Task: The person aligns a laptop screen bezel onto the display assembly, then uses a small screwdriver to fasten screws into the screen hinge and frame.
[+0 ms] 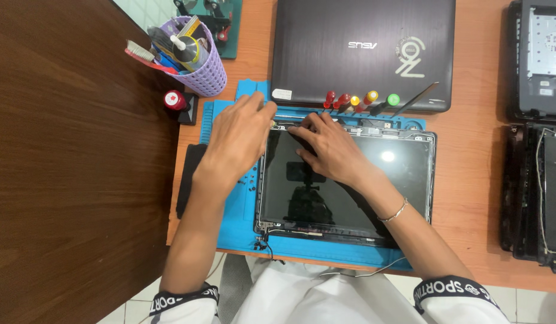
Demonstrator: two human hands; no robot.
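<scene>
- Orange desktop (470,198) meets a dark brown table (68,180) on its left; pale floor tiles show below the near edge.
- A blue mat (236,210) lies at the desk's near left, carrying a bare laptop screen (350,180) with its glass up and thin cables trailing off its near left corner.
- The person's left hand (236,137) rests over the mat just beside the screen's far left corner, fingers loosely curled and reaching toward that corner; whether they pinch anything cannot be told.
- The right hand (332,150) lies flat on the glass by the same far left corner, fingertips pressing at the screen's far edge and gripping nothing; a thin bracelet (393,212) circles the wrist.
- Screwdrivers (359,101) with red, yellow and green handles stand in a row along the mat's far edge, a slim metal tool beside them.
- A closed black laptop (362,51) sits just behind the mat at the desk's far edge.
- A lilac basket (203,69) of brushes and tools stands at the far left corner, a small red-capped bottle (174,99) near it.
- Opened laptop shells (536,132) line the desk's right edge.
</scene>
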